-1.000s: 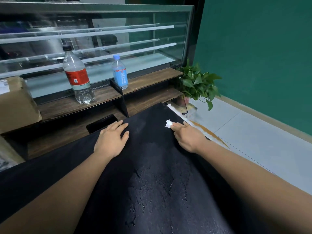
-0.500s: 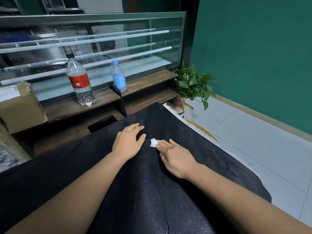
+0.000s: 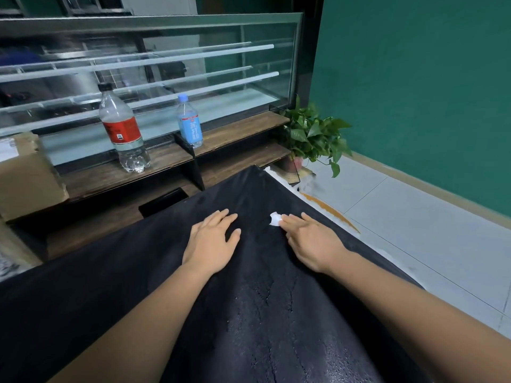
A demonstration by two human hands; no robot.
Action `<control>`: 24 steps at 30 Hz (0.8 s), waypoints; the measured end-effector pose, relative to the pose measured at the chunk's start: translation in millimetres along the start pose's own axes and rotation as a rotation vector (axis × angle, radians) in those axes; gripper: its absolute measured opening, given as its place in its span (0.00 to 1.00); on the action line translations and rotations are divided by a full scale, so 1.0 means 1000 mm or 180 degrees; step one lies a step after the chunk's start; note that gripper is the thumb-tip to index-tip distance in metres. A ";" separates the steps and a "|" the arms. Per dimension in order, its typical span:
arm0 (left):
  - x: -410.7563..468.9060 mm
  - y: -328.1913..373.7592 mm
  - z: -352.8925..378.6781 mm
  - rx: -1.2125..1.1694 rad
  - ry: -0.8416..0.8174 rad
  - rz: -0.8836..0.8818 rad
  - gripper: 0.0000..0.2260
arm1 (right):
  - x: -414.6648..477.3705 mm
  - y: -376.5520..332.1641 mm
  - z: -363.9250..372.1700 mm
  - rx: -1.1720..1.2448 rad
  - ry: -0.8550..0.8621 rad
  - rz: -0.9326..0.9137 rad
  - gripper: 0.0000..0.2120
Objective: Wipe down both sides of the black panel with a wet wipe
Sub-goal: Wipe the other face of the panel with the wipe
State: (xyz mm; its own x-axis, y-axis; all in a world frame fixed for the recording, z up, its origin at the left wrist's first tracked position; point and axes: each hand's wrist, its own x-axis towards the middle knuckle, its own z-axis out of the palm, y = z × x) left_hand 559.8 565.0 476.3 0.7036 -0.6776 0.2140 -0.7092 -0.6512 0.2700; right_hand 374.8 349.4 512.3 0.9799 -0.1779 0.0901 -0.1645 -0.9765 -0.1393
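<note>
Pressing w/ near-straight fingers, right hand pins a small white wet wipe onto the black panel; the wipe pokes out at its 11 o'clock. Left hand, at right hand's 9 o'clock, lies flat & spread on the panel, holding nothing. Panel's near part glistens wet. Approx 11 o'clock beyond: wooden shelf w/ red-label bottle & blue-label bottle. Potted plant at 1 o'clock.

Shop: glass display case
</note>
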 end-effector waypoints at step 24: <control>-0.003 0.003 -0.001 0.0165 0.0005 -0.0052 0.24 | -0.018 -0.002 0.007 0.0278 0.0047 0.0194 0.21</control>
State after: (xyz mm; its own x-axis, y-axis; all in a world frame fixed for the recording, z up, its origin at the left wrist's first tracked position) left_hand 555.8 565.1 477.1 0.7152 -0.6662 0.2115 -0.6989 -0.6791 0.2244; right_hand 358.5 355.4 504.6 0.9665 -0.2390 0.0933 -0.2126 -0.9496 -0.2303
